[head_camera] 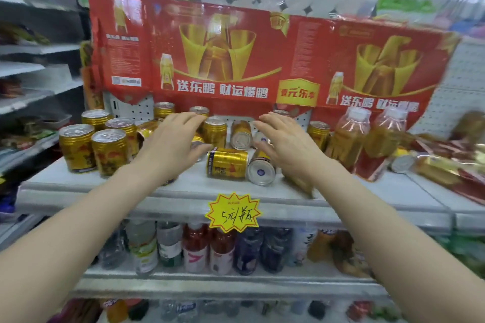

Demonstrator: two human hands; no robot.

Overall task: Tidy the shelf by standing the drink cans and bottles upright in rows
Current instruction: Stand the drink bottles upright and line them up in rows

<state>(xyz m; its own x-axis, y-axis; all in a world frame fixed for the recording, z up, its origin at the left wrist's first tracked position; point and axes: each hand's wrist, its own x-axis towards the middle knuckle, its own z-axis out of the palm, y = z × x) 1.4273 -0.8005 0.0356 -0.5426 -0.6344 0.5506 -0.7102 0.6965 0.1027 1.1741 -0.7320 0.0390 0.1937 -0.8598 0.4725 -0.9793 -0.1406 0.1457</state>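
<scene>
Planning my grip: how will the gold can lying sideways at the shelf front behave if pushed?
The sideways can, a smooth, stiff-looking metal cylinder, would probably roll toward the shelf edge. The fallen can beside it may shift.

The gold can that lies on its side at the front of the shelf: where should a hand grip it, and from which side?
Probably grip the lying can around its mid-body, from above: its long side faces up and forward, while another fallen can crowds its right end.

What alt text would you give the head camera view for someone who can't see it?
A person's left hand and right hand reach, open, over toppled cans on a shelf. Upright cans stand left, two bottles right.
</scene>
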